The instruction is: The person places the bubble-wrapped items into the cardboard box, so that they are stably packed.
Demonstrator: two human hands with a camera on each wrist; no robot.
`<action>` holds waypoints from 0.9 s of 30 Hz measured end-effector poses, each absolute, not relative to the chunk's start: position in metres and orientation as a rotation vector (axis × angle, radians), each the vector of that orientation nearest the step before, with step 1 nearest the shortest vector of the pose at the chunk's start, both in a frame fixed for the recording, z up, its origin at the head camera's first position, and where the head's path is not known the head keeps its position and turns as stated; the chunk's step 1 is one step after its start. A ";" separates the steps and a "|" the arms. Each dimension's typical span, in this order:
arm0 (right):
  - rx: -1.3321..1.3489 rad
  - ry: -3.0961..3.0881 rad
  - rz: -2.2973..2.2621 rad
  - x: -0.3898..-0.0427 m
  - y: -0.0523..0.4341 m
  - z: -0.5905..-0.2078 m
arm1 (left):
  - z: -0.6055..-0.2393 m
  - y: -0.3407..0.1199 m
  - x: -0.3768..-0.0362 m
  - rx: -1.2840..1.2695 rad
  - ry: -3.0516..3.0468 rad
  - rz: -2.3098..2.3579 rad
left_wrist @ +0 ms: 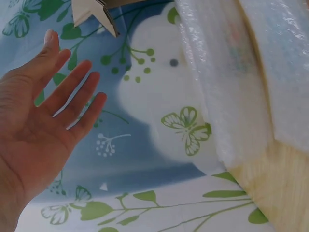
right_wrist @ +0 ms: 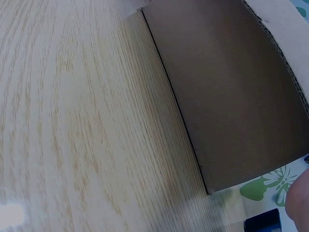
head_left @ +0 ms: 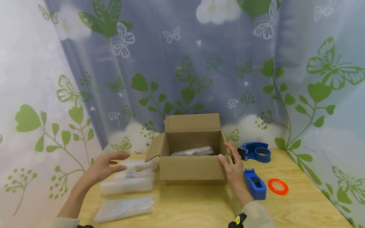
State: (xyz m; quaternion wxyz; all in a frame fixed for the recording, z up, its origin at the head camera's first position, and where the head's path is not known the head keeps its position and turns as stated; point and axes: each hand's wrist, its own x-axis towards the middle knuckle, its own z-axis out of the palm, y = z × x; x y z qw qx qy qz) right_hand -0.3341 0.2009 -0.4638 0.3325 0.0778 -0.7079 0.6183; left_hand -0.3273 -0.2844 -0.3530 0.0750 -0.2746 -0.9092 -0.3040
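Observation:
An open cardboard box (head_left: 193,168) stands on the table, its back flap raised and its left flap spread outward. A clear-wrapped package (head_left: 194,151) lies inside, partly hidden by the front wall. My right hand (head_left: 234,169) is at the box's right front corner, thumb by the front top edge and fingers extended along the right side. Raised left of the box, my left hand (head_left: 104,167) is empty, its fingers apart and loosely bent. Below and beside it lie several bubble-wrapped packages (head_left: 126,186); two wrapped packages (left_wrist: 231,82) also show in the left wrist view.
A blue tape dispenser (head_left: 253,152) sits at the back right, and a second blue dispenser (head_left: 255,185) stands nearer. Beside it lies an orange-red ring (head_left: 278,186). A patterned curtain (head_left: 182,63) hangs behind the wooden table (head_left: 196,205).

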 end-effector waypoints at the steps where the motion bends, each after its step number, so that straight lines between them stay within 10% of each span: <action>1: 0.201 -1.849 1.612 -0.335 0.201 -0.463 | -0.354 -0.286 -0.326 -0.822 -2.736 -0.906; 27: 0.247 -1.853 1.612 -0.334 0.201 -0.465 | -0.443 -0.328 -0.301 -1.123 -2.968 -0.822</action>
